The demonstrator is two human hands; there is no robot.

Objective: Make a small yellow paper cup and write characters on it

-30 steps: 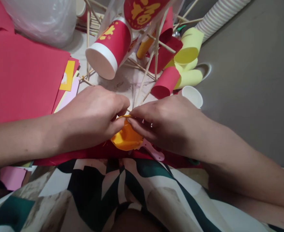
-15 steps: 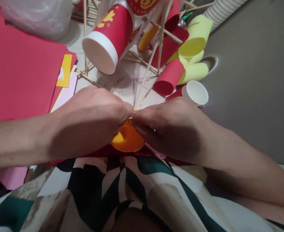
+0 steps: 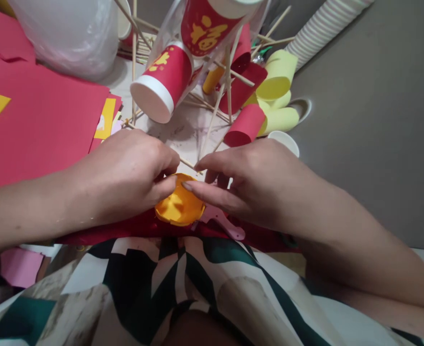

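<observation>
Low in the middle of the head view is a small orange-yellow paper cup (image 3: 178, 211) with a jagged rim; I look down into its opening. My left hand (image 3: 140, 168) is closed at the cup's far left rim, thumb and curled fingers together there. From the right, my right hand (image 3: 248, 180) reaches over with thumb and index finger apart, the thumb tip by the far rim and the index finger near the end of a thin wooden stick (image 3: 188, 163). A pink plastic object (image 3: 226, 225), its kind unclear, lies right of the cup.
Beyond my hands, red-and-white paper cups (image 3: 165, 79) sit in clear plastic among a wooden stick frame (image 3: 134, 62). Red (image 3: 246, 124) and yellow paper tubes (image 3: 279, 74) lie to the right, by a grey panel (image 3: 370, 120). Red paper sheets (image 3: 42, 125) cover the left.
The two hands were pressed together over the orange-yellow cup and have moved slightly apart. The right fingers have spread, and more of the cup's inside shows. The view has shifted a little.
</observation>
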